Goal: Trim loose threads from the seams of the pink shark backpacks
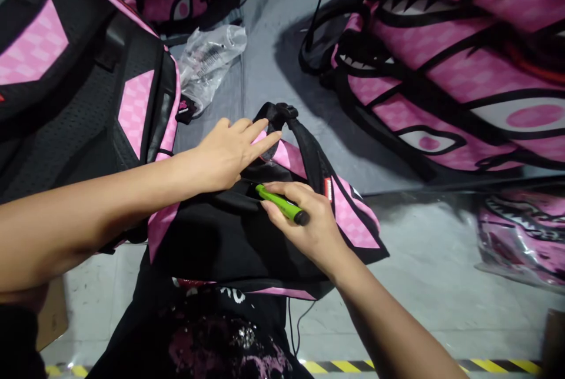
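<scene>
A black and pink backpack (353, 220) lies in front of me on the grey table. My left hand (229, 152) rests flat on its top edge with the fingers stretched out, near the black carry handle (282, 114). My right hand (304, 223) is closed around a green tool with a black end (282, 205), held like a pen, its tip pointing into the dark opening of the backpack.
More pink backpacks with printed eyes and teeth are piled at the right (454, 67), the far left (79, 73) and the back. A crumpled clear plastic bag (212, 61) lies behind. Another bagged backpack (521, 238) sits at right. Yellow-black tape (344, 365) marks the near edge.
</scene>
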Demonstrator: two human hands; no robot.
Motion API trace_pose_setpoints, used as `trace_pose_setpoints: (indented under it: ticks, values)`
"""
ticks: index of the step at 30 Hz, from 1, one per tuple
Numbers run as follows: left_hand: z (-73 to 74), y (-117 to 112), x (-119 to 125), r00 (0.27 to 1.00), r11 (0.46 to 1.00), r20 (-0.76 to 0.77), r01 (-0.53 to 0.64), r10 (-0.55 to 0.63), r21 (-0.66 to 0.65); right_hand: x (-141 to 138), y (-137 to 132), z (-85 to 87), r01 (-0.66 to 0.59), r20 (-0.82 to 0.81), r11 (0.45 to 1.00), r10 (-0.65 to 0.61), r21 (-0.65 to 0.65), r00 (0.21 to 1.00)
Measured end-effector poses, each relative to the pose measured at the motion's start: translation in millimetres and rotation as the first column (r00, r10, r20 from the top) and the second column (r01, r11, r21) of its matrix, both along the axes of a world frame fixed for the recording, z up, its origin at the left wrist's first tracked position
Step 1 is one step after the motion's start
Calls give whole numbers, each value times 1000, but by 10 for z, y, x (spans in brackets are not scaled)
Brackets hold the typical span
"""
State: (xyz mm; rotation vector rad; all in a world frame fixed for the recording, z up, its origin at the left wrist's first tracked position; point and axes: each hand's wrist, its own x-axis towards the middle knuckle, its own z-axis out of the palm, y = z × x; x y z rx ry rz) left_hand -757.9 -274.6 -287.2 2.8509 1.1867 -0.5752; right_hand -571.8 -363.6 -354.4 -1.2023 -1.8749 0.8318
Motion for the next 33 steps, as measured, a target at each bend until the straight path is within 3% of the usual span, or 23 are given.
trace_pose_setpoints:
  ticks: [6, 13, 19, 24, 28, 33]
  values:
    - [-18, 3, -2, 1000, 1000, 7, 9, -9, -6, -91, 13, -82, 16, -76, 1000, -14, 26, 997]
    - [54, -50, 69, 983, 999, -184, -22, 17, -28, -116, 23, -95, 42, -110, 999, -38, 28, 993]
    - [82, 4, -85, 996, 997, -82, 37, -42, -70, -106, 11, -56, 31, -112, 1000, -30, 2, 993]
    - [112, -40, -255, 985, 987, -92, -150, 145, -57, -116, 1, -28, 24, -126, 999, -28, -28, 992]
    - [82, -48, -316, 990, 987, -31, -140, 138, -80, -243, 31, 3, 12, -129, 999, -19, -53, 991]
    - [76, 0, -257, 984, 978, -73, -172, 164, -116, -386, 57, -17, -13, -131, 1000, 12, -14, 991]
